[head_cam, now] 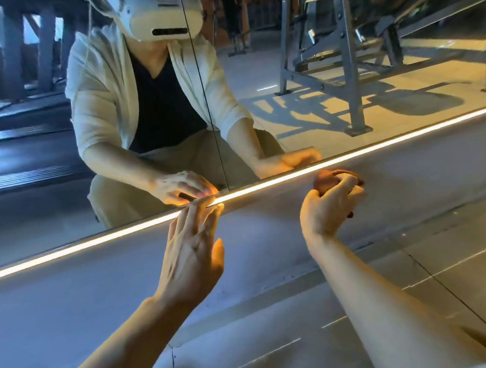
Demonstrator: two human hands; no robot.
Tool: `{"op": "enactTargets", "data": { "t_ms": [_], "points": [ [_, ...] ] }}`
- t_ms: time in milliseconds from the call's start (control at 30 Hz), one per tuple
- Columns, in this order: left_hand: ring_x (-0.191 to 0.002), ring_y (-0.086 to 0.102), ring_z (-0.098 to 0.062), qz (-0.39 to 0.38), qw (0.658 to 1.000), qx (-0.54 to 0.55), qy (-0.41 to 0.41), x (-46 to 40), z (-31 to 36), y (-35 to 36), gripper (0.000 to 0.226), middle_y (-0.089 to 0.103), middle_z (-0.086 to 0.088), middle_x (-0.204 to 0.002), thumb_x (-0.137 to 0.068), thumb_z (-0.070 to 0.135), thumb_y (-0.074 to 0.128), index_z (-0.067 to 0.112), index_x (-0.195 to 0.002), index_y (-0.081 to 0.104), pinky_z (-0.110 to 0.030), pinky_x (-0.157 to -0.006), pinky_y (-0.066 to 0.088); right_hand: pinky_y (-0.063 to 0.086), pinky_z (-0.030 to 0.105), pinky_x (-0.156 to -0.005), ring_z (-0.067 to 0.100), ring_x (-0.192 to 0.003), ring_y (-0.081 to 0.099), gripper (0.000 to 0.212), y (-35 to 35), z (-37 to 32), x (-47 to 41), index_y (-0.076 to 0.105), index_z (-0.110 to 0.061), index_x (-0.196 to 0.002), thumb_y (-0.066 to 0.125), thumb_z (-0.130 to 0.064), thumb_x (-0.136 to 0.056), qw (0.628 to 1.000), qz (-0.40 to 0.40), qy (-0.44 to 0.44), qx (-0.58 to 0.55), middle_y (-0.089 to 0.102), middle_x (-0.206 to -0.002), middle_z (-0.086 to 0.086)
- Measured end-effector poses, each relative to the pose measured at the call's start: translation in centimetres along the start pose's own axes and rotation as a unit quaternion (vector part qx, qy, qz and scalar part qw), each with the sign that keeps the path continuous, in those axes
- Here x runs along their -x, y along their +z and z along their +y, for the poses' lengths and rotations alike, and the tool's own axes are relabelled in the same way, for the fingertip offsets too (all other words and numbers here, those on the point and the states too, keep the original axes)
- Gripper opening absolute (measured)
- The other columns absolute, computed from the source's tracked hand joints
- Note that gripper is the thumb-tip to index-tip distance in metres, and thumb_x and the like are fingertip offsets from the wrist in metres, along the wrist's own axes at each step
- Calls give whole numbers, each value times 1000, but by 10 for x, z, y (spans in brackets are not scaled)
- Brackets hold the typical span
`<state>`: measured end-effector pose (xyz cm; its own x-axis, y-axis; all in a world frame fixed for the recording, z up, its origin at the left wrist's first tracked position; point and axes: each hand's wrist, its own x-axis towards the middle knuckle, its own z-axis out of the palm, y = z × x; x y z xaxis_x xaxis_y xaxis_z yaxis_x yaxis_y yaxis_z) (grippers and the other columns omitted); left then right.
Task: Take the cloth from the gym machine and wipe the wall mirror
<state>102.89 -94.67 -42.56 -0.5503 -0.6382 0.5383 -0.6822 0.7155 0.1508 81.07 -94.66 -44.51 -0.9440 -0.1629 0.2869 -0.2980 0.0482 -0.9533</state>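
Note:
The wall mirror (331, 117) fills the upper part of the view, with a lit strip (98, 242) along its bottom edge. My left hand (192, 254) reaches forward with straight fingers, its fingertips touching the bottom edge of the glass beside a vertical seam (202, 81). My right hand (333, 204) is curled round a bunched reddish-brown cloth (324, 181), held just below the lit strip and off the glass. Most of the cloth is hidden inside the fingers.
The mirror reflects a crouching person in a headset, a grey gym machine frame (348, 65) on a sunlit floor, and treadmills at left. Below the mirror runs a grey sloped ledge (73, 305), then tiled floor (452, 271) at lower right.

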Motion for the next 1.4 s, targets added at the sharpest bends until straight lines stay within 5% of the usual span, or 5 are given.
{"op": "enactTargets", "data": {
  "t_ms": [167, 367, 667, 900, 1400],
  "points": [
    [-125, 49, -34, -13, 1000, 12, 12, 2, -9, -6, 66, 49, -16, -140, -70, 0, 79, 6, -133, 57, -47, -100, 45, 49, 38, -77, 35, -94, 54, 34, -1, -3, 87, 59, -7, -104, 57, -1, -70, 944, -243, -222, 7, 50, -106, 11],
    [-117, 50, -27, 24, 999, 38, -14, 10, -24, -25, 65, 54, -12, -134, -73, -2, 77, 7, -134, 58, -35, -99, 39, 35, 15, -93, 34, -114, 46, 47, -2, -21, 32, 55, 8, -119, 55, 11, -73, 993, 1, -103, -53, 52, -123, 32],
    [-113, 50, -25, 20, 999, 35, -36, 43, -52, -41, 58, 57, -10, -127, -70, -3, 77, 7, -125, 62, -28, -98, 36, 30, -4, -86, 22, -102, 51, 49, 8, -33, 126, 64, -2, -114, 67, 15, -69, 948, -226, -218, -52, 51, -119, 17],
    [-121, 50, -35, 13, 996, 33, -81, 58, -84, -60, 71, 53, -15, -136, -68, -4, 79, 4, -135, 56, -47, -98, 44, 49, 48, -82, 48, -110, 54, 24, 26, -71, 134, 59, 1, -111, 63, 3, -88, 984, -93, -147, 35, 50, -123, 25],
    [-110, 56, -40, 38, 994, 27, -103, 54, -86, -61, 72, 57, -16, -127, -63, -11, 75, 3, -132, 58, -47, -88, 49, 54, 43, -80, 37, -109, 57, 24, 20, -88, 168, 67, -8, -107, 68, 3, -85, 929, -247, -269, 59, 55, -120, 15]
  ]
}}
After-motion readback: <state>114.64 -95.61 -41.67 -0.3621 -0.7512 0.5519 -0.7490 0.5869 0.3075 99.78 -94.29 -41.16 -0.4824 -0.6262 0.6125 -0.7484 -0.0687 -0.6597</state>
